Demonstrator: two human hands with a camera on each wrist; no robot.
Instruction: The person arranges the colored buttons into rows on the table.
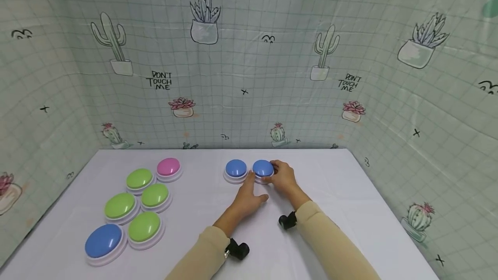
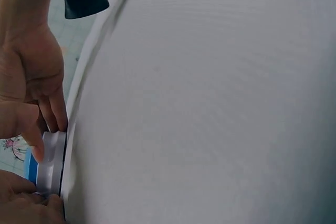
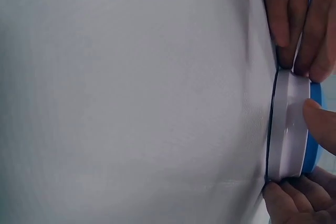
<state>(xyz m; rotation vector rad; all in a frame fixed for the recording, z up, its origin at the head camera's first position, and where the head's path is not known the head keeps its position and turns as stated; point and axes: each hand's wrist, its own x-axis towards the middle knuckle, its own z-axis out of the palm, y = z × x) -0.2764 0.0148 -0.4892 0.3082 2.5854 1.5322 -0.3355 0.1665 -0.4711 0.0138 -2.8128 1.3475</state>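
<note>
Your right hand (image 1: 283, 176) pinches the right one of the two blue buttons near the far edge of the white desk (image 1: 330, 189). This right blue button (image 1: 263, 168) lies flat, on its white base, a little right of the desk's middle. In the right wrist view, your right thumb is bent to the near side of it, and the other fingers are at its right side, low by the desk surface.

Your left hand (image 1: 247, 200) is spread: the thumb points away to the right, the longer fingers reach forward rather straight. Their tips are at the left side of the same button and seem to touch its base, so the button sits between your two hands.

Just beside, on the left of these fingertips, you have the other blue button (image 1: 235, 168); whether your left hand touches it, I cannot tell.

Well apart, on the left part of the desk, there is a group: one pink button (image 1: 168, 166) at the far end, four green buttons (image 1: 154, 195) close together, and one large-looking blue button (image 1: 103, 240) nearest to you. Behind the desk hangs a checked cloth (image 1: 229, 68) with drawn cacti.
</note>
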